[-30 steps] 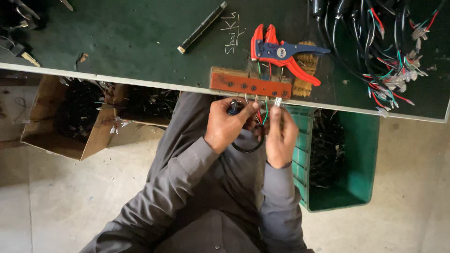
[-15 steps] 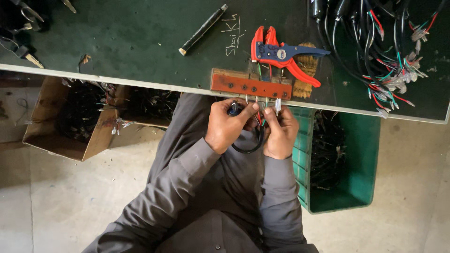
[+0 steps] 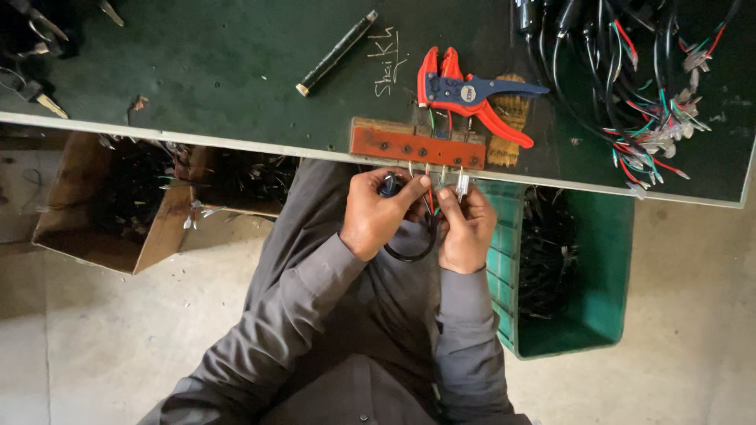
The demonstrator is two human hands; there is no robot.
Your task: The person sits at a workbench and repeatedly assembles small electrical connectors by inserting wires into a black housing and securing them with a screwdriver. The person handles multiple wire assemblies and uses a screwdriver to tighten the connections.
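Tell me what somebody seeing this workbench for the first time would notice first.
Most likely the two hands, left hand and right hand, held together at the near edge of the dark green bench, pinching thin coloured wires just below a red-brown wooden block. Right behind the block lies a bright red and blue wire stripper. A big tangle of black cable harnesses fills the bench's far right corner.
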